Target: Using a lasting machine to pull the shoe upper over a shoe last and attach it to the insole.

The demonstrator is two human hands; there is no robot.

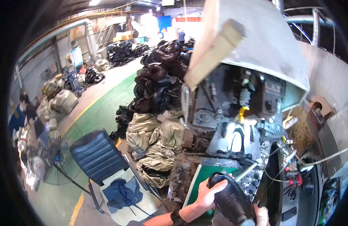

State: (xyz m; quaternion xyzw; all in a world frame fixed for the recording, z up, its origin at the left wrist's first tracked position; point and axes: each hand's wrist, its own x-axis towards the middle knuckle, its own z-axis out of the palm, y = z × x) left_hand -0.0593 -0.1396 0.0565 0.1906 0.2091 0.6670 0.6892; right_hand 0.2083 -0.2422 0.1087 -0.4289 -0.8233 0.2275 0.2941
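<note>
A glossy black shoe (231, 199) is held at the lower right, its rounded end up and tilted away from me. My left hand (210, 194) grips its upper left side, thumb across the top; a dark band circles that wrist. Around the lower right end of the shoe closes my right hand (261, 215), partly cut off by the picture's edge. Just beyond them stands a large machine with a pale hood (257, 37). A bright lamp lights its metal work area (236, 139). Behind the shoe lies a green panel (194, 188) with a pale edge.
At my left stands a black-backed chair (98, 152) with dark blue cloth (123, 193) on its seat, beside a wire-caged fan (61, 158). Tan sacks (159, 137) and heaped black shoes (157, 83) crowd the machine's left side. Hoses and cables (291, 165) hang at right.
</note>
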